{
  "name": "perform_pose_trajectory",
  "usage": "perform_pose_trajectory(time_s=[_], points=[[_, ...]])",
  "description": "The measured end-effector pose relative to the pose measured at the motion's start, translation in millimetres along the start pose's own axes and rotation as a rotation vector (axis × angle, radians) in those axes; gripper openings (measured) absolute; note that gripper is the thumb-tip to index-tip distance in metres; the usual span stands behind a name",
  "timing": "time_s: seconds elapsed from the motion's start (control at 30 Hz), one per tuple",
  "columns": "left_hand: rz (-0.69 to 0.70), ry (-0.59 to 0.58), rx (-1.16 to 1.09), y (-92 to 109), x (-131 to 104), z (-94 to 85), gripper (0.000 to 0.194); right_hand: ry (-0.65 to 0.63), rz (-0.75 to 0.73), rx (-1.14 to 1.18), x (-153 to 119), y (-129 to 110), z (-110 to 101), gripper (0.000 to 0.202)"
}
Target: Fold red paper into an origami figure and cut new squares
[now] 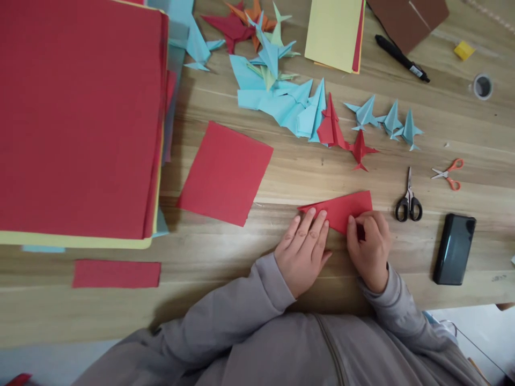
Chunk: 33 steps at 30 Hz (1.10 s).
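Note:
A folded piece of red paper (346, 208) lies on the wooden table in front of me. My left hand (302, 252) rests flat with its fingers stretched over the paper's left end. At the lower right part of the paper, my right hand (370, 246) is closed, thumb and fingers pinching its edge. A flat red paper square (227, 174) lies to the left of my hands. Right of my right hand are black-handled scissors (409, 201) and small orange-handled scissors (450, 173).
A tall stack of red sheets (80, 118) fills the left side, with a red strip (116, 274) below it. Folded paper planes (284, 104) and small blue figures (390, 119) spread across the back. A black pen (402, 58) and a black power bank-like box (454, 249) lie right.

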<state>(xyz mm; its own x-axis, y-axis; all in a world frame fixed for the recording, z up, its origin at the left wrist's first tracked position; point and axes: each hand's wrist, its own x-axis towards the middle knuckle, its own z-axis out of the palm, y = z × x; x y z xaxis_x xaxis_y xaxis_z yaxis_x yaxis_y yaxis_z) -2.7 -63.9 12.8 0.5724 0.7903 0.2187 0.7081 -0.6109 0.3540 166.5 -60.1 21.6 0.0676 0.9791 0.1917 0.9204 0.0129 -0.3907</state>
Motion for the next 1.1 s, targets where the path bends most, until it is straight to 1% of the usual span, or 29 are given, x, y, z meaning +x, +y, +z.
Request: perform_pose_trajectory(time_s=[0.13, 0.27, 0.37, 0.4, 0.47, 0.53, 0.63, 0.7, 0.87, 1.1], points=[[-0.026, -0.049, -0.008, 0.5, -0.5, 1.4, 0.054, 0.014, 0.007, -0.004, 0.1, 0.0, 1.1, 0.015], [-0.028, -0.069, -0.005, 0.2, -0.3, 2.2, 0.054, 0.013, 0.008, -0.007, 0.3, -0.3, 1.0, 0.016], [-0.038, -0.085, -0.023, 0.1, -0.6, 2.8, 0.054, -0.005, 0.029, -0.027, 1.6, -0.2, 0.4, 0.008], [-0.038, -0.087, -0.022, 0.0, -0.7, 2.9, 0.054, -0.014, 0.033, -0.036, 2.3, 0.1, 0.4, 0.009], [-0.037, -0.088, -0.016, -0.2, -0.7, 3.2, 0.054, -0.035, 0.018, -0.059, 3.4, 1.4, 0.6, 0.022], [-0.035, -0.088, -0.012, 0.0, -0.3, 3.2, 0.054, -0.057, -0.021, -0.085, 4.0, 3.2, 1.2, 0.029], [-0.047, -0.089, -0.001, 1.2, 0.0, 1.9, 0.054, -0.067, -0.079, -0.115, 3.5, 6.2, 2.1, 0.027], [-0.069, -0.078, 0.017, 2.6, -0.1, 0.8, 0.054, -0.061, -0.093, -0.115, 2.6, 7.7, 2.5, 0.027], [-0.080, -0.054, 0.041, 4.6, -1.7, 0.5, 0.055, -0.058, -0.088, -0.103, 1.6, 8.5, 2.8, 0.028], [-0.089, -0.092, 0.028, 3.7, -1.9, 2.2, 0.057, -0.049, -0.082, -0.092, 1.7, 7.2, 1.9, 0.029]])
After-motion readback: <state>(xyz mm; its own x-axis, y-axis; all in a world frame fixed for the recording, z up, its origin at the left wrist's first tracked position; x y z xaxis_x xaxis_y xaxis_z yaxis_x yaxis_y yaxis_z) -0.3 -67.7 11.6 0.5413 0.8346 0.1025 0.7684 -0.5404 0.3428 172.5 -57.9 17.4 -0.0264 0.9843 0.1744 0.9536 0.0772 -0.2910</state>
